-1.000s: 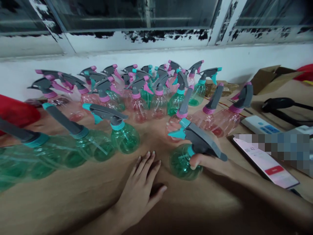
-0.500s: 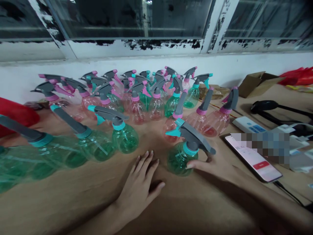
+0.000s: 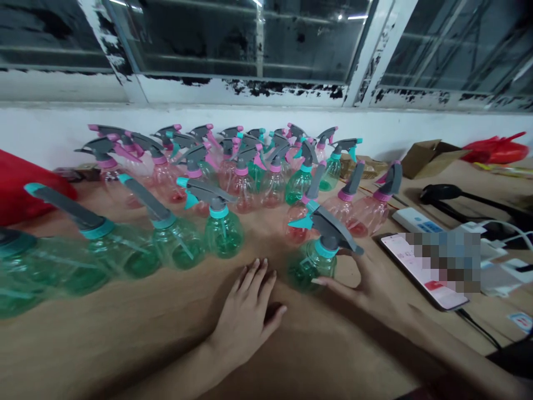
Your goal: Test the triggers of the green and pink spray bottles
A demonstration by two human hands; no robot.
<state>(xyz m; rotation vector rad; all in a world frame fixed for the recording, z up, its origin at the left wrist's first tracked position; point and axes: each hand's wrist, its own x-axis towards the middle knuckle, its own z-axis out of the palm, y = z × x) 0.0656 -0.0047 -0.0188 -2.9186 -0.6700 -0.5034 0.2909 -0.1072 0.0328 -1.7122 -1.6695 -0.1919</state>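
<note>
My left hand (image 3: 247, 316) lies flat on the table, palm down with fingers stretched out, holding nothing. To its right stands a green spray bottle (image 3: 312, 264) with a turquoise collar and nozzle and a grey trigger head. My right hand (image 3: 368, 286) is around the lower right side of this bottle, its thumb against the front; the other fingertips are hidden behind it. A similar green spray bottle (image 3: 225, 236) stands beyond my left fingertips. More green bottles (image 3: 179, 247) form a slanting row to the left.
Several pink spray bottles (image 3: 272, 186), mixed with some green ones, crowd the back near the wall. A phone (image 3: 420, 266) with a cable lies at right beside a white power strip (image 3: 416, 220). Red plastic bags (image 3: 29, 189) and an open cardboard box (image 3: 431, 158) flank the bottles.
The camera view has shifted, so the bottles sit slightly lower and farther right. A wider gap shows between my right thumb and fingers. My left hand stays flat on the table.
</note>
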